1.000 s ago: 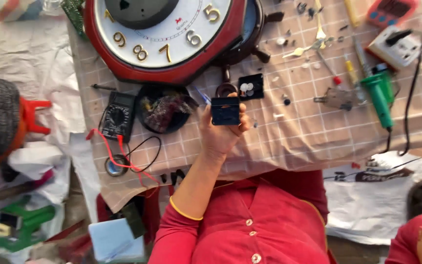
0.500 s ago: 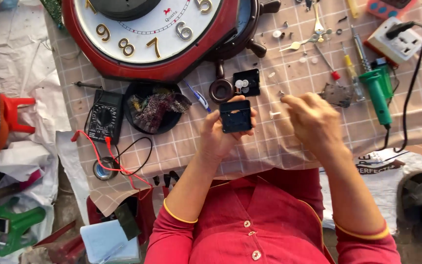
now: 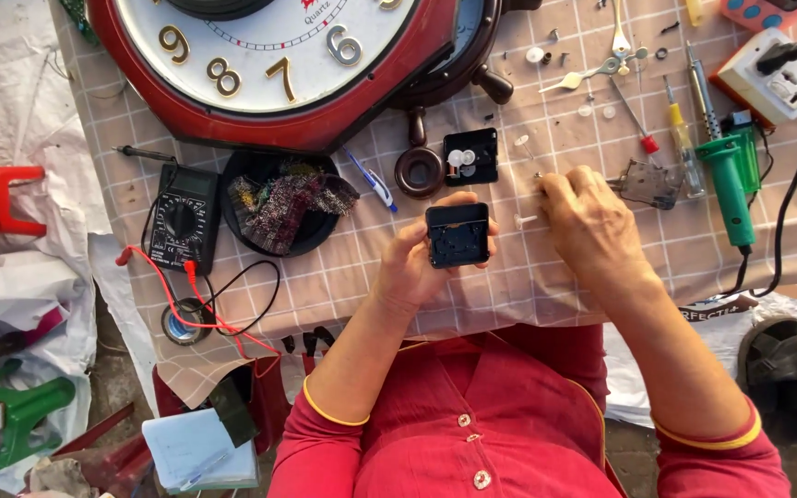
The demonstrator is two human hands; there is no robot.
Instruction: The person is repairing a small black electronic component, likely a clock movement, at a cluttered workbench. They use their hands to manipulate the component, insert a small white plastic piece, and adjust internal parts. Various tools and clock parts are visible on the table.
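1. I see my left hand [image 3: 417, 267] lifted above the tabletop [image 3: 546, 277], its fingers [image 3: 461, 198] curled round a small black clock movement case [image 3: 457, 234], thumb on the near edge and fingertips over the far edge.
2. The case looks like light, stiff moulded plastic, open side up; I judge it fragile inside, so holding it by the outer walls, as the fingers do, keeps pressure off the works.
3. My right hand [image 3: 592, 221] rests on the tabletop to the right of the case, fingers pinched together at a tiny pale part; I cannot tell for sure whether anything is held, as it is too small to make out.
4. A small white pin [image 3: 525, 220] lies just left of those fingertips; I expect it to be slippery and easily lost.
5. Beyond the left fingers sits a second black movement [image 3: 470, 157] with white gears, beside a brown ring [image 3: 419, 171].
6. A green soldering iron [image 3: 726, 180] lies well to the right.
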